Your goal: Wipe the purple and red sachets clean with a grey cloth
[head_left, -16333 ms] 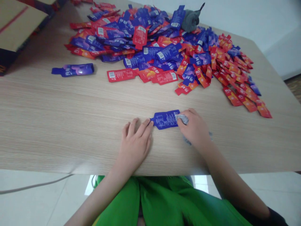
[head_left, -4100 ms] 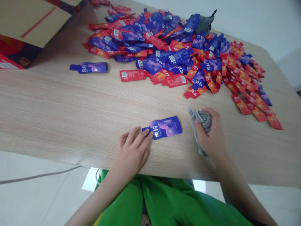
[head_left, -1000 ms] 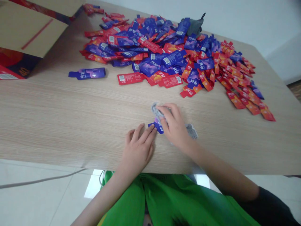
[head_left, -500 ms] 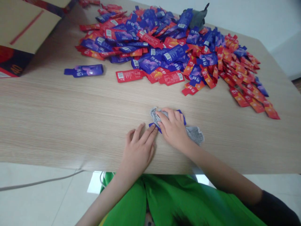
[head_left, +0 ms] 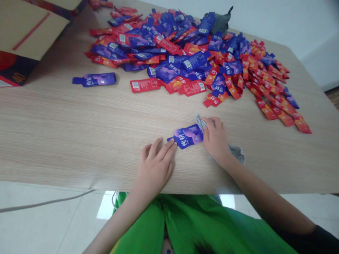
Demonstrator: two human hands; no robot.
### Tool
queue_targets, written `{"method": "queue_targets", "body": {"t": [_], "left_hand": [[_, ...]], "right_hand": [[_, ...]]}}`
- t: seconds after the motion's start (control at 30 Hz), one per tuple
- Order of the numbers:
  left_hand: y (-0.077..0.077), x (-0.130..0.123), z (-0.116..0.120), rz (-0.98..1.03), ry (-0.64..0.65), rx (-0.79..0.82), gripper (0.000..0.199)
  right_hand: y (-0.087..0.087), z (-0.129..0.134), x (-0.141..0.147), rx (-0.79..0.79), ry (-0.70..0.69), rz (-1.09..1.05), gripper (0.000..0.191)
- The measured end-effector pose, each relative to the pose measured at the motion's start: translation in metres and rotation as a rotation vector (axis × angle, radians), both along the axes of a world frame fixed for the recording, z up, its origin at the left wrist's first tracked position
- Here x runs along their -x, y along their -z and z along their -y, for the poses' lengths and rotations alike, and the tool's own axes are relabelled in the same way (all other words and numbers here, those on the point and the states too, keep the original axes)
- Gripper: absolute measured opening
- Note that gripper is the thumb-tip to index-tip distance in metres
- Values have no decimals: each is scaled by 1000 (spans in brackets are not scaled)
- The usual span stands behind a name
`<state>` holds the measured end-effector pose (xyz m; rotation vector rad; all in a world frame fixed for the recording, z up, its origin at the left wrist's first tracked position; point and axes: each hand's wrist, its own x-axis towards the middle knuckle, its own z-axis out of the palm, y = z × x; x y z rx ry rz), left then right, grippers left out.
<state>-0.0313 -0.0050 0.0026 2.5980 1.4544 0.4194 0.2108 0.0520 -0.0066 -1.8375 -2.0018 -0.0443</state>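
Note:
A purple sachet (head_left: 188, 136) with fruit pictures and white lettering lies flat on the table near the front. Two fingertips of my left hand (head_left: 156, 164) press on its narrow spout end; that hand is open, its fingers stretched out. My right hand (head_left: 217, 141) is closed on a grey cloth (head_left: 236, 153) at the wide end of the sachet. Part of the cloth bunches out beyond the fingers, and another part trails out under the wrist. The sachet's far right end is hidden by the cloth and hand.
Behind is a large heap of red and purple sachets (head_left: 169, 72), with a dark grey cloth item (head_left: 221, 24) at its back. One purple sachet (head_left: 99, 79) lies apart at left, near an open cardboard box (head_left: 29, 35). The table's front edge (head_left: 66, 186) runs close to me.
My right hand has slid right with the grey cloth, toward the sachet's wide end, uncovering its printed front. My left hand has stayed on the spout end.

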Motion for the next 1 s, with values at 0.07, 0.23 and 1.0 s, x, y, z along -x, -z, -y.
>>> {"method": "queue_targets", "body": {"t": [0.07, 0.23, 1.0], "left_hand": [[0, 0, 0, 3, -3, 3, 45], [2, 0, 0, 1, -13, 0, 45], [2, 0, -1, 3, -8, 1, 44]], "right_hand": [[-3, -2, -2, -42, -9, -81, 39], [-20, 5, 31, -139, -212, -246, 38], [-4, 3, 10, 48, 15, 112, 40]]}}
